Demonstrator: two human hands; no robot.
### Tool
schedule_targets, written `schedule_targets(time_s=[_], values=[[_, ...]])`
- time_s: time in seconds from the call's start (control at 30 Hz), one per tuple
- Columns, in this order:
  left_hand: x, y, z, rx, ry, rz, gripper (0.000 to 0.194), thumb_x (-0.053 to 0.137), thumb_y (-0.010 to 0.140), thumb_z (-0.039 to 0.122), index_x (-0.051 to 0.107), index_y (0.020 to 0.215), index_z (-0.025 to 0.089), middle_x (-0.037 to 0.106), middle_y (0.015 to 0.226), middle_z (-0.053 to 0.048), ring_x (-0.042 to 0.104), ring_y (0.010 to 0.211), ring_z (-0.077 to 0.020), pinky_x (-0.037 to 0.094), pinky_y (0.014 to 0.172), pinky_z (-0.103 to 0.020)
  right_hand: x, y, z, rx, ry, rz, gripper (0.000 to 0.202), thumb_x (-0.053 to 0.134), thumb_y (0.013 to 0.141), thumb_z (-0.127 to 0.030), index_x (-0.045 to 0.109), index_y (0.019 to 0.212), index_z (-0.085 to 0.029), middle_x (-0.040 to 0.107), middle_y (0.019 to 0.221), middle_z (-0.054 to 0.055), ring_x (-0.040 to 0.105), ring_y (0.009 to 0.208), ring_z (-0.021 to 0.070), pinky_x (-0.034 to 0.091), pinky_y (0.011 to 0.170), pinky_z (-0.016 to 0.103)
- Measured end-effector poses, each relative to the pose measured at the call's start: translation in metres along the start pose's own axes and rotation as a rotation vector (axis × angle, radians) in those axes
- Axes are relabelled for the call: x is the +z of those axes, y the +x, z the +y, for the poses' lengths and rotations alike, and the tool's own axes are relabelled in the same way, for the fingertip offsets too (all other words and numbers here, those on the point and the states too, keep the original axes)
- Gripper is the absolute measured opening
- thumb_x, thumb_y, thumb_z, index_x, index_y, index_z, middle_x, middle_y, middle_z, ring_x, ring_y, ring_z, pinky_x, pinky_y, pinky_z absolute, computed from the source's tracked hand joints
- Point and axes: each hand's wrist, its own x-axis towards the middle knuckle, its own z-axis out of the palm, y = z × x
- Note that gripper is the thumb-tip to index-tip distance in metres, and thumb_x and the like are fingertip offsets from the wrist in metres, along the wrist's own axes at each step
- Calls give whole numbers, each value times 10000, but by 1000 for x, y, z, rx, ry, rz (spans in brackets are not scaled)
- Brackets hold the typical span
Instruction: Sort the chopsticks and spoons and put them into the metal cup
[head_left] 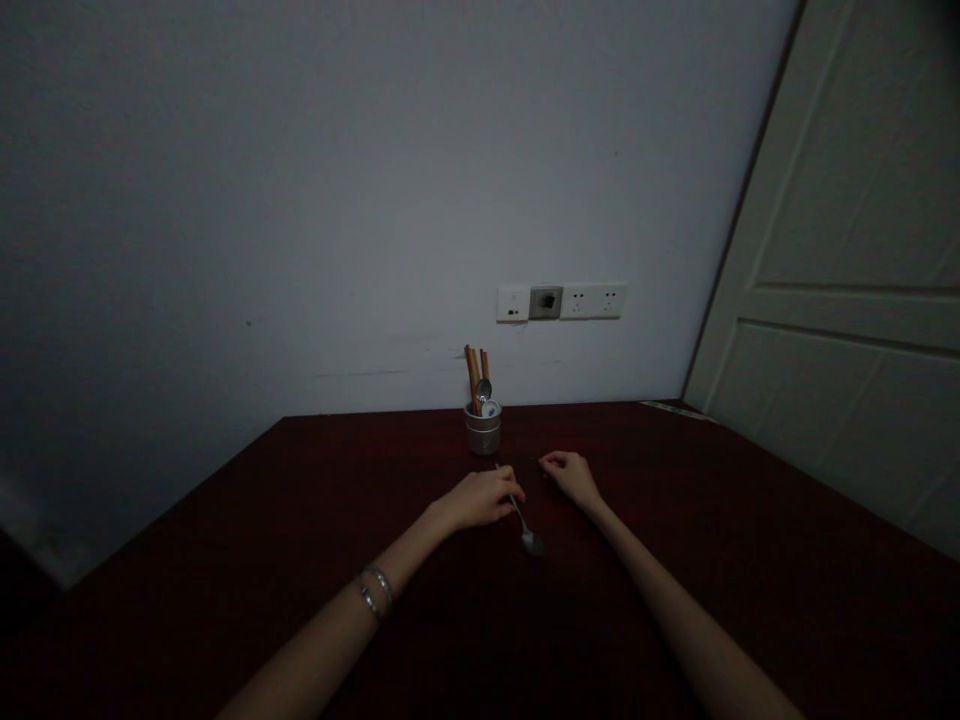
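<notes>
Just in front of the utensil holder, my left hand (484,497) pinches a metal spoon (532,543) by its handle. The bowl of the spoon points toward me and to the right, low over the dark red table (300,560). To the right, my right hand (571,474) is close to the tabletop with its fingers curled together; whether anything is between them I cannot make out. Behind the left hand stands a grey utensil holder (483,436). In it are several wooden chopsticks (472,370), another metal spoon (484,388) and a white spoon with a blue mark (490,409).
A pale wall (375,200) rises behind the table, with a row of sockets and a switch (559,302) above the tabletop. A light panelled door (840,350) stands at the right. A thin patterned strip (679,410) lies at the table's back right edge.
</notes>
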Motion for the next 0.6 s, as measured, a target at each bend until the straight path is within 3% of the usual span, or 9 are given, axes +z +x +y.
schedule_targets(time_s=[0.2, 0.6], values=[[-3, 2, 10, 124, 303, -85, 290, 450, 834, 179, 562, 1084, 275, 539, 1019, -40, 593, 834, -152, 440, 591, -210, -1, -2, -2, -41, -69, 1, 282, 484, 697, -326, 684, 741, -133, 621, 580, 37, 552, 547, 148, 365, 517, 224], [2, 0, 11, 197, 414, -71, 189, 468, 844, 205, 605, 969, 240, 557, 936, -43, 605, 773, -135, 424, 549, -196, -1, -2, -2, -55, -131, 14, 290, 484, 697, -333, 697, 741, -142, 632, 605, 39, 564, 573, 153, 376, 538, 225]])
